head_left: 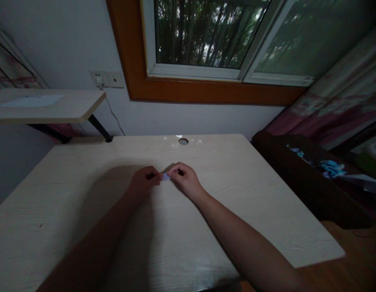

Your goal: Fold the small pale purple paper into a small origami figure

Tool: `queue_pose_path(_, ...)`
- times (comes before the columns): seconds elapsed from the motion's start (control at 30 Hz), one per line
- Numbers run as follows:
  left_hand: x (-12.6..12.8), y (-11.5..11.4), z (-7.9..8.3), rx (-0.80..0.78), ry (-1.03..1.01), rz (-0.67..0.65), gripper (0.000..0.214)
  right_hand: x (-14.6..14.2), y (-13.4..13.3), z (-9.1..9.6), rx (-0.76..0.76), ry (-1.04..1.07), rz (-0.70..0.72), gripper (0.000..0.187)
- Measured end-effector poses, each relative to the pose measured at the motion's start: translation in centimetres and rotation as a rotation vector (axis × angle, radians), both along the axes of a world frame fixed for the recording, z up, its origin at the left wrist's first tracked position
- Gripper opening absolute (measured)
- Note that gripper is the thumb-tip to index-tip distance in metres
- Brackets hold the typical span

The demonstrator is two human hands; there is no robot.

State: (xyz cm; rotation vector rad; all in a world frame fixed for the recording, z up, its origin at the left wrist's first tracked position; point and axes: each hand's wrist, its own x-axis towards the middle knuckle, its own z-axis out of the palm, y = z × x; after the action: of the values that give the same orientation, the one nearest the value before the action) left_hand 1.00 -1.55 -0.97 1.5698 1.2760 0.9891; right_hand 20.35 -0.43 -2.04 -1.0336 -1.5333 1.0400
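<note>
My left hand point(144, 180) and my right hand point(184, 178) meet over the middle of a pale wooden desk point(84, 194). Both are closed in a pinch on a small light-blue piece of paper point(165, 177) held between their fingertips, just above the desk top. Most of the paper is hidden by my fingers. Both forearms reach in from the bottom edge of the view.
A round cable hole point(183, 141) sits at the desk's far edge under a window point(212, 36). A raised shelf point(45, 106) stands at the left, with wall sockets point(106, 79) behind it. A dark wooden bed frame point(309, 174) runs along the right.
</note>
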Motion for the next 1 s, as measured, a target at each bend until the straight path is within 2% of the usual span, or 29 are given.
queue_pose_path(0.33,0.0,-0.11,0.18,0.004,0.0,0.023,0.024,0.15,0.07,0.22,-0.004,-0.002,0.015,0.018)
queue_pose_path(0.6,-0.14,-0.05,0.32,-0.009,0.007,0.03,0.025,0.31,0.08,0.69,0.002,-0.063,0.114,0.02)
queue_pose_path(1.0,-0.24,0.18,-0.29,0.037,0.001,0.004,0.025,0.31,0.05,0.34,-0.056,-0.007,0.076,0.019)
